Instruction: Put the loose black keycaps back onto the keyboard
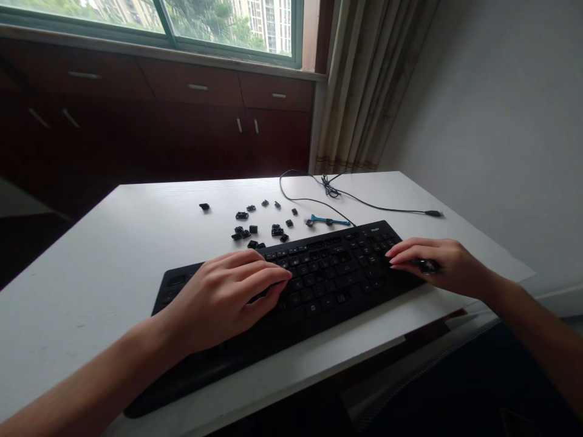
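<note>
A black keyboard [298,291] lies slanted across the front of the white table, with dark gaps among its keys. My left hand [232,294] is over its left and middle keys, thumb and fingertips closed together; anything between them is hidden. At the keyboard's right end, by the number pad, my right hand [437,264] is closed, fingertips near the keys. A small black object with a shiny patch [427,265] shows under its fingers; its kind is unclear. Behind the keyboard lie several loose black keycaps [277,230] and a thin blue tool [330,220].
The keyboard's black cable [314,199] runs over the back of the table [136,224], bundled midway, to a plug [434,213] at the right. One keycap [204,206] lies apart at the left. Dark cabinets [195,133], a curtain [364,91] and a wall stand beyond.
</note>
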